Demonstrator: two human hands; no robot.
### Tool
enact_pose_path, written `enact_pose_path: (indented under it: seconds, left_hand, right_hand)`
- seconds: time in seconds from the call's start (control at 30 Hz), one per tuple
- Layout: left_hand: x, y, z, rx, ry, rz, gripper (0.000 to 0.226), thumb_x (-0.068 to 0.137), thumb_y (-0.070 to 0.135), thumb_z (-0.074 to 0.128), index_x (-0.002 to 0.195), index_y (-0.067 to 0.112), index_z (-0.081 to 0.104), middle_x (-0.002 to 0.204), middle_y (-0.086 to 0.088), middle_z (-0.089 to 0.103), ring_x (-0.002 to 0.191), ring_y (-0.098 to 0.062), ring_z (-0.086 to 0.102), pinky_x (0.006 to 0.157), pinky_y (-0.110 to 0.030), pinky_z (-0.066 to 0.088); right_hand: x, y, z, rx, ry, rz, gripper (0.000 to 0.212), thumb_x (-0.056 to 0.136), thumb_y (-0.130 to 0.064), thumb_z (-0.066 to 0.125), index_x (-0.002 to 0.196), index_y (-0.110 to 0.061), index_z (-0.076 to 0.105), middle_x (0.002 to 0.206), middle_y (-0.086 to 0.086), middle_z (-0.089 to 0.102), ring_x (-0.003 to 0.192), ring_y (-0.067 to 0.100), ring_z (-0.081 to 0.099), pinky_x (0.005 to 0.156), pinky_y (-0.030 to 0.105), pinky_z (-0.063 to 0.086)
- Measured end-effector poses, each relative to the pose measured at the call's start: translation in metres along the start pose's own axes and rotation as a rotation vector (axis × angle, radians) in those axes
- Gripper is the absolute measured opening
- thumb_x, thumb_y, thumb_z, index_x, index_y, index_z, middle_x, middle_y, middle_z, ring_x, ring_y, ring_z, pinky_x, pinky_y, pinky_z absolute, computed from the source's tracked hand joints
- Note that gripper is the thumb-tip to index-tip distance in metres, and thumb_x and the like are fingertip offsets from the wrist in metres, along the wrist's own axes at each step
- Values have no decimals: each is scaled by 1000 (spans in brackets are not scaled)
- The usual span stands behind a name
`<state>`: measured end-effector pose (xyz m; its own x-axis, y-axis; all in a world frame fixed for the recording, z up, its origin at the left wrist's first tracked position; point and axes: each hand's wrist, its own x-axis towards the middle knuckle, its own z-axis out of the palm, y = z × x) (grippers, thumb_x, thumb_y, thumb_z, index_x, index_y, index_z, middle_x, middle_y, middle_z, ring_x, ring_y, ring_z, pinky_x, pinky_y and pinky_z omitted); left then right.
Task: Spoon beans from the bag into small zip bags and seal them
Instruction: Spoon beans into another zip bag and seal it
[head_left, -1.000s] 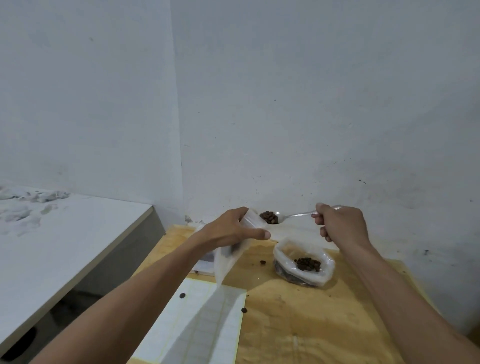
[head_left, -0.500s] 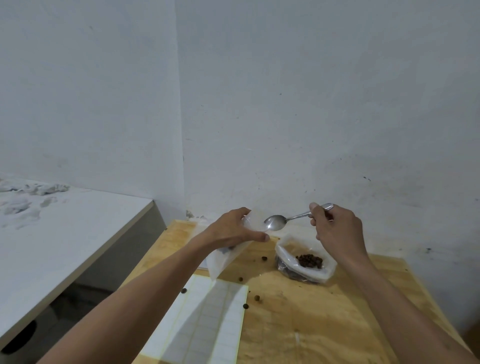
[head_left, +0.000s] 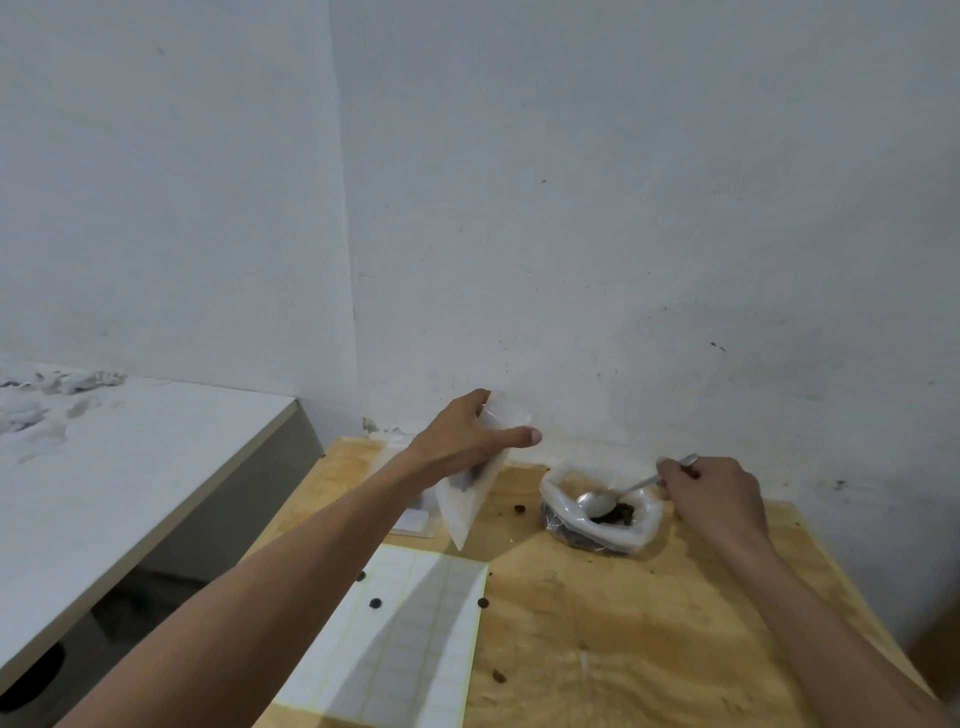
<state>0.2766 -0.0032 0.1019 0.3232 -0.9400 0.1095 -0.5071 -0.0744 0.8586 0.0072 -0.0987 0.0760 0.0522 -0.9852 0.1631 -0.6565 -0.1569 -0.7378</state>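
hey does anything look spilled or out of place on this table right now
Yes. Loose beans lie scattered outside the bags: one on the wooden table left of the bean bag, two on the label sheet, others at its right edge and nearer the camera. Nothing else stands out.

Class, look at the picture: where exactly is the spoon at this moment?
In the head view, the spoon is right of centre: its bowl dips into the open bag of beans on the wooden table, its handle gripped by the right hand.

One head-worn view looks forward and down, fairly close it seems, over the wooden table's (head_left: 649, 649) far edge toward the wall corner (head_left: 353, 260).
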Motion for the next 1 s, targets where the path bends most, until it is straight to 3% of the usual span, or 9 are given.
enact_pose_path:
  seconds: [0.1,0.2,0.33,0.43,0.57,0.67,0.77,0.87,1.0]
  left_hand:
    - [1,2,3,-20,6,0,57,73,61,82,112,24,63,105,5,69,98,-14,65,88,-35,52]
    - [0,7,4,-26,4,5,68,69,70,78,114,22,61,108,0,69,100,-19,65,90,-41,54]
    - [-3,19,8,-111,13,-7,57,78,59,79,117,23,59,106,5,65,94,-12,62,75,-28,48]
    - [-1,28,17,-210,53,-27,64,75,60,81,121,23,58,109,7,66,98,-12,64,73,-26,47]
    - [1,39,25,-291,110,-64,78,69,65,83,127,21,57,118,5,65,104,-10,63,75,-25,48]
    - [0,39,18,-282,98,-68,81,69,70,79,129,20,57,121,2,64,110,-12,63,87,-30,50]
    - [-1,31,3,-391,84,1,47,85,44,79,116,11,71,108,-5,75,98,-17,71,84,-33,58]
    - [-3,24,-9,-439,110,44,18,91,17,76,100,1,77,91,-9,78,80,-17,72,71,-29,60]
    - [-7,20,-6,-433,110,39,17,89,14,78,95,-2,78,90,-15,78,75,-20,71,73,-33,62]
  right_hand:
    - [2,11,1,49,-118,79,30,89,-28,69,68,-9,77,65,2,76,64,28,72,68,42,61]
    - [5,14,-1,-21,-106,99,29,85,-32,74,96,-6,78,100,12,78,91,33,71,73,36,53]
    - [-4,3,0,-233,17,-92,67,81,-52,76,134,-16,58,137,9,59,127,31,52,98,43,46]
    - [-27,-26,4,37,-153,-299,62,80,-60,74,131,-28,58,132,-10,58,122,12,54,96,33,46]
    - [-49,-61,24,241,-572,-260,66,78,-55,80,133,-28,55,121,-14,65,108,7,67,92,32,56]
    - [-44,-60,38,345,-553,-219,32,91,-20,74,121,-21,63,105,-3,76,92,23,75,88,47,60]
    - [-39,-59,34,499,-607,-128,34,90,0,71,121,-13,66,98,8,78,85,16,77,75,31,61]
    - [-38,-64,27,554,-644,-101,37,87,0,75,122,-9,66,93,11,76,70,11,75,54,17,53]
    - [-31,-71,24,599,-502,-130,35,80,-21,85,111,-15,71,101,6,79,88,24,77,81,41,62]
